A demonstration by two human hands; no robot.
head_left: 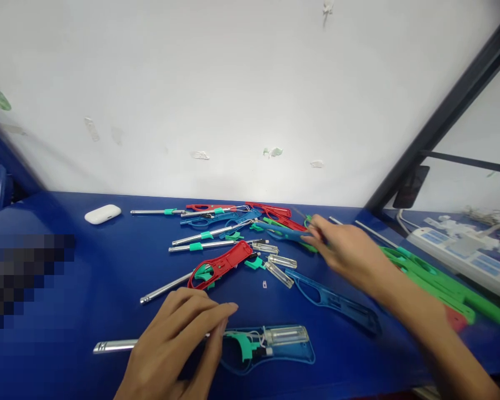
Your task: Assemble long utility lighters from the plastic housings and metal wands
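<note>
My left hand (179, 344) lies near the front edge, fingers curled over the metal tube of a partly built blue lighter (270, 347) with a teal trigger and a clear tank. My right hand (345, 250) reaches across to a pile of lighter parts (233, 228). Its fingers pinch a blue shell (281, 232) at the pile's right end. A red lighter half with a metal tube (220, 265) lies just beyond my left hand. Clear tanks (280, 265) and another blue shell (333, 300) lie between my hands.
All of this rests on a blue table (108, 278) against a white wall. A white earbud case (103, 214) sits at the back left. Green shells (437, 283) are stacked at the right, with a white power strip (462, 250) beyond them. A blurred patch covers the left edge.
</note>
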